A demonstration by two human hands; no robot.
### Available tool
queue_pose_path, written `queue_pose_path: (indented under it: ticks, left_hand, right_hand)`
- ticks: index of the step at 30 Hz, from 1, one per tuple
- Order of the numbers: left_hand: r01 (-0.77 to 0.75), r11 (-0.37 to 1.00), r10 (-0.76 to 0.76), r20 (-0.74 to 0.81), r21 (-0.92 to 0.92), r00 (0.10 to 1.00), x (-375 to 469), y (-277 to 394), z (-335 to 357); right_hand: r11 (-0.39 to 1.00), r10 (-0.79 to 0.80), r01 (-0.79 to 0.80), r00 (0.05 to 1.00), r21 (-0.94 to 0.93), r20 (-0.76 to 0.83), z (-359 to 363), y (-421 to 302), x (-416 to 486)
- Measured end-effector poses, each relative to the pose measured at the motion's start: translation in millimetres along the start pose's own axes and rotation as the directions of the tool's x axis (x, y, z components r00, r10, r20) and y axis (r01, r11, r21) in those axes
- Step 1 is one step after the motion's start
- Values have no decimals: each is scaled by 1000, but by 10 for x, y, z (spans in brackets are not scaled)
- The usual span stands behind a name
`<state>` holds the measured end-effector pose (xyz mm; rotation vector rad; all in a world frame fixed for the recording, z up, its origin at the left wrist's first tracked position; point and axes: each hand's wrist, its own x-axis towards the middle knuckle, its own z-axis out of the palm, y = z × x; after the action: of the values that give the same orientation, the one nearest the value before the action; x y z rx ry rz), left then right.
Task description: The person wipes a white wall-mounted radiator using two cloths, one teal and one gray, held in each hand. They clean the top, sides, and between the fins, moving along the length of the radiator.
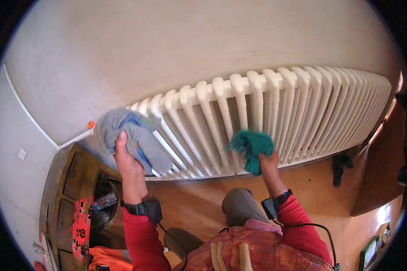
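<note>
A long cream-white column radiator runs along the wall before me. My left hand grips a bunched grey cloth with blue patches, held up in front of the radiator's left end. In my right hand is a crumpled green cloth, in front of the radiator's lower middle part; whether it touches the columns I cannot tell. Both cloths look slightly blurred. Each of my wrists bears a black strap with a device and a cable.
An old wooden cabinet with an open compartment stands at the left. An orange cloth lies at its base. A pipe with an orange valve handle enters the radiator's left end. Dark items lie on the floor at right, near a brown panel.
</note>
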<state>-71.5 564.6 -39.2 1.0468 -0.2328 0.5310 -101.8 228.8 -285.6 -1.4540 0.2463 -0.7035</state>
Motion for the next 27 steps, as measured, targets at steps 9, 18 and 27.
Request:
queue_pose_path:
  ticks: [9, 18, 27]
  left_hand:
    - [22, 998, -12, 150, -64, 989, 524, -183, 881]
    - [-10, 1000, 4, 255, 23, 967, 971, -834, 1238]
    - [185, 982, -188, 269, 38, 945, 935, -751, 1169]
  right_hand:
    - [944, -329, 311, 912, -112, -244, 461, -843, 558]
    - [862, 90, -159, 982, -481, -165, 75, 314, -37]
    - [985, -35, 71, 975, 157, -220, -734, 291, -14]
